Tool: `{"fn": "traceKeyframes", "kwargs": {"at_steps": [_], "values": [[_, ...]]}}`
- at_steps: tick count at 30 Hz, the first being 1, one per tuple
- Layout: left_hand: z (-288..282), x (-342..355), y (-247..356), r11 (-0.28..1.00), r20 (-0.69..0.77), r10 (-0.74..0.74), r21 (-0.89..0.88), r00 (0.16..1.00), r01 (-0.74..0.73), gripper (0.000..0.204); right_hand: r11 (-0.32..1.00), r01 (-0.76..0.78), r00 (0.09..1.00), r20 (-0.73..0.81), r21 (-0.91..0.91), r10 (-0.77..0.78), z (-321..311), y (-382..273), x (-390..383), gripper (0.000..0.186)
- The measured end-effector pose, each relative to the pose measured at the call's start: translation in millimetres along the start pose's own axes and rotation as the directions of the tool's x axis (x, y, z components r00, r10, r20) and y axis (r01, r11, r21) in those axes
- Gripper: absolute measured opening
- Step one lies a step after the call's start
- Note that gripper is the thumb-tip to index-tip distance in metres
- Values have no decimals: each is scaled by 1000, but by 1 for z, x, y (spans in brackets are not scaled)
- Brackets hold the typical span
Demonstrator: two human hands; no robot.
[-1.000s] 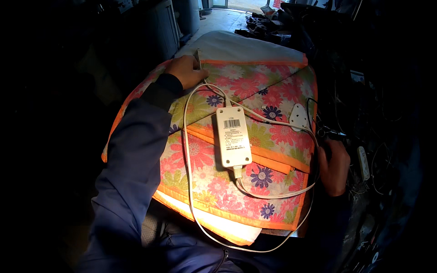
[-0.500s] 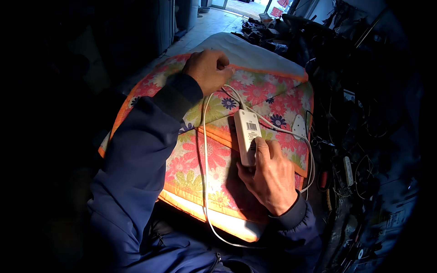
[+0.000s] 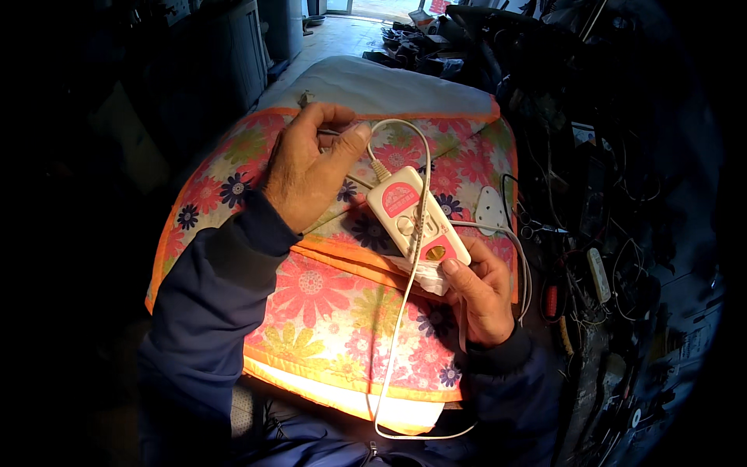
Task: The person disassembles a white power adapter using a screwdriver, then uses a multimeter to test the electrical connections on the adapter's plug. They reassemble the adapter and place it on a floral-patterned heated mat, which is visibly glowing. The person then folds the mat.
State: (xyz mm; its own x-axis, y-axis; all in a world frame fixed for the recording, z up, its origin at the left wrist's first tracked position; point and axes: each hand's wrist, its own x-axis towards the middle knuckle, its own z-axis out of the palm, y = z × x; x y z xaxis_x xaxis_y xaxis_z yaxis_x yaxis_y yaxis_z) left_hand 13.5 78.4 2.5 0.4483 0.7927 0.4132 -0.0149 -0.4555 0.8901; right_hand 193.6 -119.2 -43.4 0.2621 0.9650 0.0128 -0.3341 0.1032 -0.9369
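My right hand [image 3: 484, 292] grips the lower end of a white controller [image 3: 405, 204] with pink panels and knobs, turned face up; crumpled white material [image 3: 428, 277] is beneath it. A white cord [image 3: 408, 300] loops above the controller and crosses its face. My left hand [image 3: 307, 171] is up and left of it, fingers loosely bent, thumb apart; a cord passes near them. A small plug [image 3: 306, 98] lies beyond that hand. All this is over a folded floral fabric pad [image 3: 311, 292] with orange edging. A white plate with holes [image 3: 490, 204] lies on its right part.
Scissors [image 3: 529, 227], a red-handled tool [image 3: 552, 300], a white strip-shaped object [image 3: 598, 274] and tangled wires crowd the dark right side. Dark piled items [image 3: 405, 47] stand on the floor beyond the pad, with cabinets [image 3: 250, 54] at far left and a bright doorway behind.
My right hand took hold of the controller, which now shows its pink-panelled face instead of its labelled back. My left hand rose right, then came back down-left, fingers looser. The cord now crosses the controller.
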Motion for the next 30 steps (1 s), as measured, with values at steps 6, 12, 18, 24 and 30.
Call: {"fn": "traceKeyframes", "kwargs": {"at_steps": [6,12,18,24,30], "values": [[18,-14,-7,843,507,-251,-305,825,444,50,999,-25,999,48,24,24,-2,-3,3,46],[24,-20,1,813,490,-144,-437,860,385,42,996,66,994,86,-54,-61,0,0,2,50],[19,-18,3,848,486,-209,-342,849,405,42,997,-19,999,29,78,17,3,-1,-1,38],[19,-21,6,949,399,-77,-253,914,191,47,996,-21,996,85,89,13,-1,4,1,38],[24,-23,0,895,405,-106,-358,908,265,42,998,-16,998,69,64,11,-1,6,2,38]]}}
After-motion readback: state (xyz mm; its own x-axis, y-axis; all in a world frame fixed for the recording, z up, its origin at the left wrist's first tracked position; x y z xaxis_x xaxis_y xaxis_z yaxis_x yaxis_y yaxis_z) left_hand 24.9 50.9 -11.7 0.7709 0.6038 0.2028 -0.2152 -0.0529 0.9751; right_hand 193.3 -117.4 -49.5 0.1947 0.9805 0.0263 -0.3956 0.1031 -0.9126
